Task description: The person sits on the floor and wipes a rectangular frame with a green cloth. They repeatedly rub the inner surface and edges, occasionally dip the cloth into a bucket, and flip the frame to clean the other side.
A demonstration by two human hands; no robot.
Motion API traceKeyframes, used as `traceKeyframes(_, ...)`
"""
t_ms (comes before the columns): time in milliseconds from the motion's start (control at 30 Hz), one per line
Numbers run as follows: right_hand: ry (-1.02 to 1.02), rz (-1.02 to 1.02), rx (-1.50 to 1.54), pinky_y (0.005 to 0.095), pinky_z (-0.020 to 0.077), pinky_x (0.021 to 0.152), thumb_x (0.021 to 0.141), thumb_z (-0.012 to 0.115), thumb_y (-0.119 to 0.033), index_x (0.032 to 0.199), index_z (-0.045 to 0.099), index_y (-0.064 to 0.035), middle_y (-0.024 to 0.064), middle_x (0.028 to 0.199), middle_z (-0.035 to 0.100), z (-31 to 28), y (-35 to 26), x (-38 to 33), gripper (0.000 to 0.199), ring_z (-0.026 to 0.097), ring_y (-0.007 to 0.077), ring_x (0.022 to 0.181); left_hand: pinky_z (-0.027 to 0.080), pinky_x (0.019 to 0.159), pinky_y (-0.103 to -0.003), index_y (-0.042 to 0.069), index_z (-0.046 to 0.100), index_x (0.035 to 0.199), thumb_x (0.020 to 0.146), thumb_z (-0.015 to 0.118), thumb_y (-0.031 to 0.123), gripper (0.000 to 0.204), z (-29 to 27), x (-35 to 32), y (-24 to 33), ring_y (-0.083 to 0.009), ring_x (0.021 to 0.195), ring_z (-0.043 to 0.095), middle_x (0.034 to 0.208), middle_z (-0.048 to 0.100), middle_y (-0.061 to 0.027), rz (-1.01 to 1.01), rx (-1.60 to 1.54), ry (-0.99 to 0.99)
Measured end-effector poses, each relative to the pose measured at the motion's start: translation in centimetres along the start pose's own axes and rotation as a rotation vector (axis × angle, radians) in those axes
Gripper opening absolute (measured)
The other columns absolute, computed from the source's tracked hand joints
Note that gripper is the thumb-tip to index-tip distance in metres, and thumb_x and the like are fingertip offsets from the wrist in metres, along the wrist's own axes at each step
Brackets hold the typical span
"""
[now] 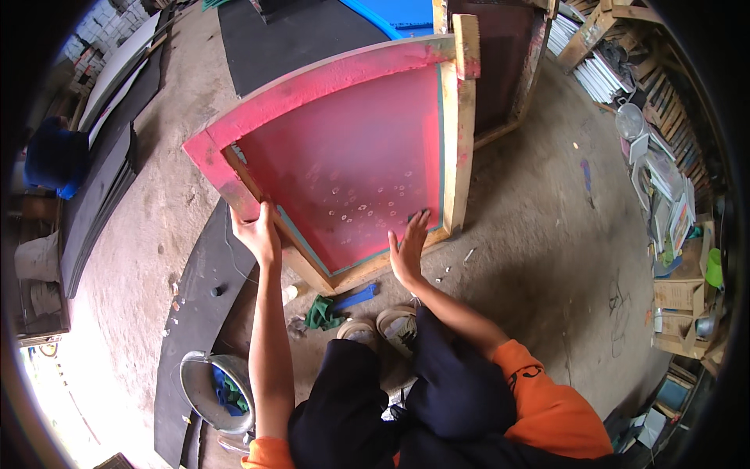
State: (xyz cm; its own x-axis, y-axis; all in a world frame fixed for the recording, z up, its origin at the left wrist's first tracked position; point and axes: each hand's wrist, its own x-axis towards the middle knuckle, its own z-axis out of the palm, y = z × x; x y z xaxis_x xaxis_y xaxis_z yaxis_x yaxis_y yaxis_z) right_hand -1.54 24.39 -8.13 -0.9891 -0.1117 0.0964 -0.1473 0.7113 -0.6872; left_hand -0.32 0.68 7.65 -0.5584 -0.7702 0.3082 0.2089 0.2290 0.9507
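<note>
A wooden screen-printing frame point(461, 148) stands tilted in front of me, its upper bar smeared pink. Its mesh point(351, 156) is stained pinkish red, with several pale ring-like spots low down and teal tape along the inner edges. My left hand point(259, 233) is closed around the frame's left bar. At the lower right of the mesh, my right hand point(409, 248) has its fingers stretched out and the thumb apart. A small dark patch point(412, 217) shows at those fingertips; I cannot tell whether it is a scrap of cloth.
A second frame point(500, 70) stands behind. By my feet lie a green cloth point(322, 313) and a blue strip-like tool point(358, 297). A grey bucket point(205, 391) holding cloths is at lower left. Black sheets point(195, 313) cover part of the floor; cartons point(680, 301) line the right side.
</note>
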Motion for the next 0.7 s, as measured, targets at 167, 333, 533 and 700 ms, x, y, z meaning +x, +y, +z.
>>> traceKeyframes(167,0.185,-0.089,0.100,0.0537,0.0021,0.107,0.088,0.044,-0.046,0.139,-0.005,0.0024,0.0277,0.142,-0.013,-0.2,-7.6,5.0,0.085,-0.015,0.0415,0.132,0.045,0.062,-0.025,-0.001,0.054,0.100,0.074,0.059,0.002,0.027,-1.6,0.4,-1.5,-0.0108,0.065,0.055,0.079,0.060,-0.0049,-0.025,0.063,0.009)
traceKeyframes(333,0.305,-0.389,0.195,0.0548,0.0047,0.106,0.088,0.051,-0.031,0.139,-0.001,0.0031,0.0288,0.142,-0.009,-4.3,-16.7,12.3,0.080,-0.009,0.0448,0.132,0.045,0.062,-0.025,0.000,0.055,0.099,0.073,0.061,0.004,0.027,-1.6,0.7,-1.6,-0.0111,0.065,0.055,0.079,0.060,-0.0048,0.004,0.039,0.027)
traceKeyframes(533,0.093,-0.356,0.044,0.0528,0.0031,0.107,0.093,0.039,-0.031,0.138,-0.004,0.0039,0.0265,0.143,-0.010,-1.1,-6.9,6.2,0.072,-0.009,0.0415,0.133,0.045,0.062,-0.026,0.000,0.055,0.098,0.074,0.062,0.006,0.026,-1.0,1.3,-1.9,-0.0111,0.065,0.055,0.078,0.060,-0.0049,-0.056,0.090,0.035)
traceKeyframes(700,0.152,-0.343,0.029,0.0562,0.0087,0.105,0.091,0.044,-0.032,0.138,-0.002,0.0055,0.0298,0.142,-0.007,0.3,-5.0,4.3,0.076,-0.006,0.0463,0.131,0.045,0.062,-0.026,0.000,0.055,0.098,0.074,0.062,0.006,0.026,-0.7,0.9,-1.4,-0.0111,0.065,0.055,0.077,0.060,-0.0050,-0.034,0.089,0.020)
